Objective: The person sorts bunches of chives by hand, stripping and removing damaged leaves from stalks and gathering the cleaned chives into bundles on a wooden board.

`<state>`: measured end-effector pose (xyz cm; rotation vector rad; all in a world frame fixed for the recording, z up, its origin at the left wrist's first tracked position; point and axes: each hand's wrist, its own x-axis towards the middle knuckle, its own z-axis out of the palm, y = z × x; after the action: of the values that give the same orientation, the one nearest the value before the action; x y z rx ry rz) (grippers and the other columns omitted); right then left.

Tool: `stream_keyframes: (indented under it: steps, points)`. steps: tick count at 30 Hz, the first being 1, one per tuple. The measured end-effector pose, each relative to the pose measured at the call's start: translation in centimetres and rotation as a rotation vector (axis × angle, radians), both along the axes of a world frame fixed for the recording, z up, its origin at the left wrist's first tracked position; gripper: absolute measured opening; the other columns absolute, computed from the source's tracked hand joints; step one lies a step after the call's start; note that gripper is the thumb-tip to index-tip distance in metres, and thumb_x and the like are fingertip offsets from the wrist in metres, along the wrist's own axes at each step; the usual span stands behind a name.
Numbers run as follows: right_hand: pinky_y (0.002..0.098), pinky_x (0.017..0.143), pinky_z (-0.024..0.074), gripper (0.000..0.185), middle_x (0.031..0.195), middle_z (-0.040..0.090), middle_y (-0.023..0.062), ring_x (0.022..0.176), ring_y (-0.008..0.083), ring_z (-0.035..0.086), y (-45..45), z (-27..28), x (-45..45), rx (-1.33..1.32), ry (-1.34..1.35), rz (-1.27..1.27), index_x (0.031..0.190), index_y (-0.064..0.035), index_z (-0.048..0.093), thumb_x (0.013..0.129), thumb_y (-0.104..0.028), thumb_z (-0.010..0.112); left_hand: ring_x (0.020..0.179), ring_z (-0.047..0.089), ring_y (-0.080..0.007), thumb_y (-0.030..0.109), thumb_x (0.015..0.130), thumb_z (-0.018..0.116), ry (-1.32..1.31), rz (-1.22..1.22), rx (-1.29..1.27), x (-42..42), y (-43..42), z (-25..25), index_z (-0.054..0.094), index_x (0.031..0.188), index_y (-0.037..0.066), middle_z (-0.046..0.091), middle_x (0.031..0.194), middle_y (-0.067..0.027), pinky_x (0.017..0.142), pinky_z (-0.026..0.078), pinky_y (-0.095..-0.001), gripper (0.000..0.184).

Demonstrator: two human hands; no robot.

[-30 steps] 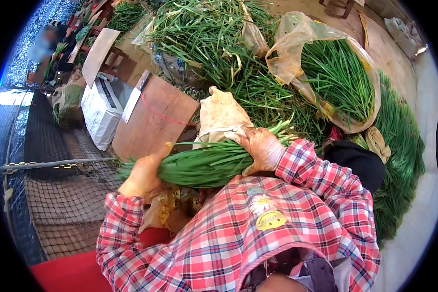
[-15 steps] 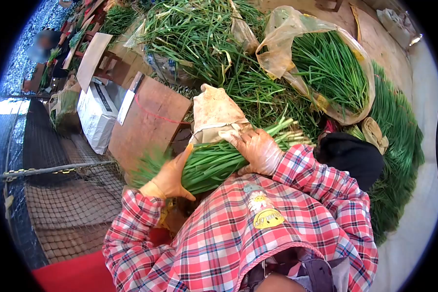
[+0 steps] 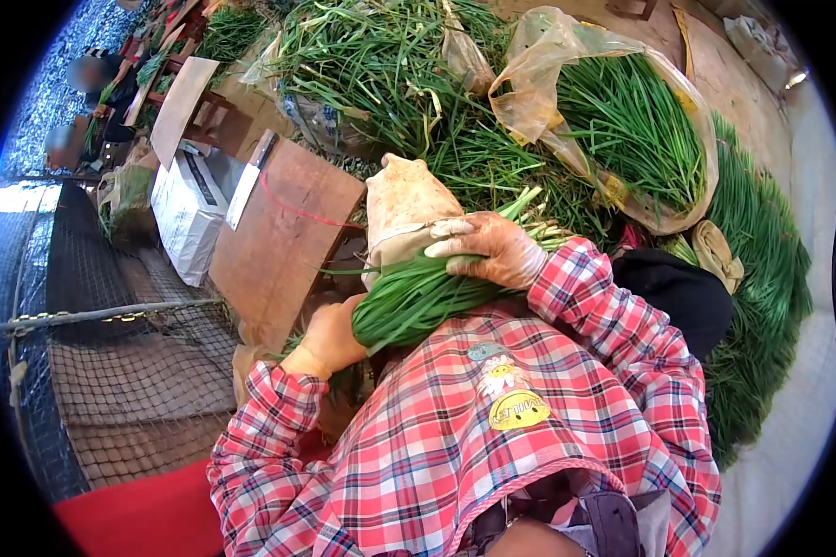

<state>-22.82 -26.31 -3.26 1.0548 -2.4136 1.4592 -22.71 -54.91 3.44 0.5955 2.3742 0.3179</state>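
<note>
A bundle of long green leaves [image 3: 418, 299] lies across my lap, its pale stem ends pointing to the upper right. My right hand [image 3: 494, 249], in a thin glove with whitish fingertips, is wrapped over the stem half of the bundle. At the leaf end, my left hand [image 3: 332, 336] is closed around the bundle, its fingers partly hidden by leaves. Just beyond the bundle is a stained cloth-covered knee [image 3: 409, 200].
A wooden board [image 3: 283, 237] with a knife [image 3: 251, 181] stands ahead left, beside a white box [image 3: 188, 218]. Loose greens [image 3: 372, 70] are heaped ahead; an open plastic bag [image 3: 539, 79] of greens and a long green pile [image 3: 762, 278] lie right. People sit far left.
My left hand has moved in toward my lap and closed on the leaf end, where the leaves now look gathered or folded. My right hand has shifted slightly on the stems.
</note>
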Motion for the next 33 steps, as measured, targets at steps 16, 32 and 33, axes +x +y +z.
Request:
stream_keyframes:
  steps: [16,32,33]
  points:
    - [0.0299,0.067,0.0457,0.034,0.086,0.062,0.0085,0.068,0.0133,0.052,18.4,-3.4,-2.9,-0.197,-1.041,-1.266,0.112,-0.0143,0.061,0.09,-0.038,0.05,0.1,0.056,-0.0313,0.021,0.069,0.071,0.154,-0.096,0.16,-1.0,-3.5,3.3,0.052,0.115,0.004,0.057,0.11,-0.0167,0.084,0.045,-0.0331,0.053]
    - [0.0259,0.038,0.0369,0.02,0.059,0.049,-0.0008,0.043,0.0107,0.041,5.2,1.1,-10.4,-1.176,-1.213,-0.383,0.1,-0.008,0.061,0.086,-0.02,0.052,0.101,0.058,-0.0286,0.01,0.066,0.07,0.259,0.162,0.268,-2.6,-0.9,4.1,0.052,0.116,0.004,0.059,0.108,-0.0164,0.083,0.046,-0.0321,0.054]
    - [0.0244,0.037,0.0334,0.017,0.057,0.042,-0.0024,0.041,0.0069,0.035,6.5,2.2,-9.9,-1.317,-1.14,-0.418,0.097,-0.0075,0.057,0.088,-0.017,0.046,0.102,0.057,-0.0286,0.011,0.065,0.07,0.272,0.079,0.313,-2.9,-2.5,2.5,0.053,0.115,0.005,0.059,0.108,-0.0159,0.084,0.045,-0.0319,0.053]
